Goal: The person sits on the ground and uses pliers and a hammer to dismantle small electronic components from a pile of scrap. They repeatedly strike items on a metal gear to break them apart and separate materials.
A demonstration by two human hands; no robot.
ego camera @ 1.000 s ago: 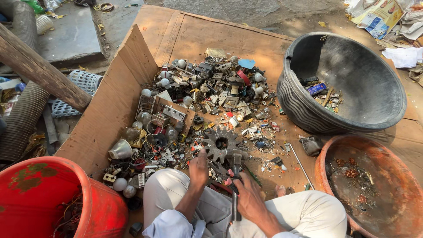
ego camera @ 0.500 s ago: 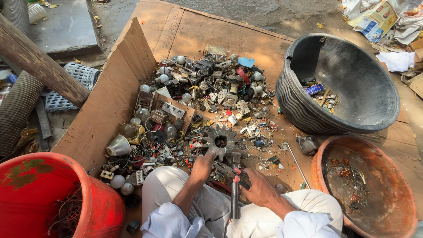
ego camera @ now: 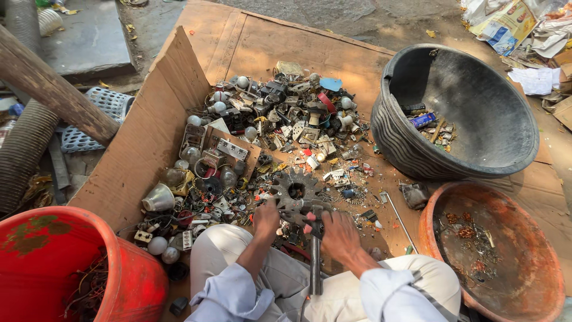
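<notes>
lower centre of frame: left hand [ego camera: 266, 219] fingers closed on small scrap; right hand [ego camera: 338, 231] gripping hammer [ego camera: 315, 250] beside toothed metal gear [ego camera: 296, 189], scrap pile [ego camera: 268, 137] above

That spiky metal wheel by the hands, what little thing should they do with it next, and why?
Probably steady it first. The left hand rests at the edge of the toothed metal wheel, and the right hand grips a hammer whose head sits right beside it. Loose scrap crowds around on the cardboard, so pressing the wheel flat seems wise.
</notes>
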